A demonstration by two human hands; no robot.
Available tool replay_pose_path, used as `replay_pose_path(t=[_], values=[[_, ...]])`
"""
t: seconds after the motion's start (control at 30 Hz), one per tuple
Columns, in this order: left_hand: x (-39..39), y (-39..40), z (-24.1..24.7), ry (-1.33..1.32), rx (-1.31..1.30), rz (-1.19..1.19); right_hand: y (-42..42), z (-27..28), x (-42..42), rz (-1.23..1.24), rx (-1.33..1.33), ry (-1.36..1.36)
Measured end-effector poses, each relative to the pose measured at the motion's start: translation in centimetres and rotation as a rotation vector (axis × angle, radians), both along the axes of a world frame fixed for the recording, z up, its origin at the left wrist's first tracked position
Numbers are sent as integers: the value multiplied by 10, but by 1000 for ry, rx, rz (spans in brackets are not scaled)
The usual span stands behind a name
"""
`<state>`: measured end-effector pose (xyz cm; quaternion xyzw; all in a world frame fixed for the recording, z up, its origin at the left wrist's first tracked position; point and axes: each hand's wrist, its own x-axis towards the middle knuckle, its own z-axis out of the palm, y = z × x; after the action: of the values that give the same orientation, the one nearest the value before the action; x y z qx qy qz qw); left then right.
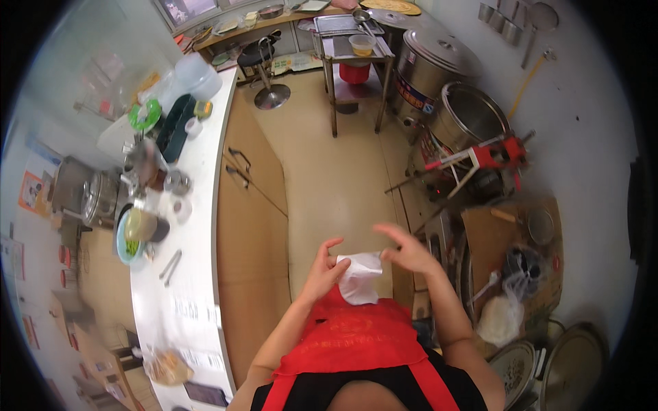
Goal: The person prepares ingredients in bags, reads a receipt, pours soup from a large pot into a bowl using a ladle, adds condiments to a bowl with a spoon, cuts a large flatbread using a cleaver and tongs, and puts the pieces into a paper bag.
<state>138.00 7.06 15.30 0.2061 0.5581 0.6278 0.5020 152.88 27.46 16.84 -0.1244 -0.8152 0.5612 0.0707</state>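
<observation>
A white sheet of paper or a thin paper bag point(358, 282) hangs in front of my red apron point(360, 336). My left hand point(328, 269) pinches its upper left edge, thumb on top, with the index finger raised. Beside the paper's upper right corner is my right hand point(406, 250), slightly blurred, its index finger stretched out and apart from the thumb. Whether the right thumb touches the corner cannot be made out.
A white counter point(198, 246) on the left bears tongs point(172, 267), a bowl of green vegetables point(129, 246), a bagged item point(168, 367) and a phone point(205, 394). Right are a steel pot point(475, 115), a red-topped stand point(496, 154) and cardboard point(491, 231). A metal cart point(357, 92) stands ahead.
</observation>
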Motion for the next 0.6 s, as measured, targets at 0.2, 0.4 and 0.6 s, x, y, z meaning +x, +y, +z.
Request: replay_pose_path(t=[0.2, 0.4, 0.6], values=[[-157, 89, -8, 57, 8, 156, 56, -20, -168, 329, -350, -167], [-293, 217, 24, 3, -18, 17, 136, -20, -286, -35, -486, -69], [-416, 336, 24, 123, 18, -124, 234, -43, -389, -321, -554, 27]])
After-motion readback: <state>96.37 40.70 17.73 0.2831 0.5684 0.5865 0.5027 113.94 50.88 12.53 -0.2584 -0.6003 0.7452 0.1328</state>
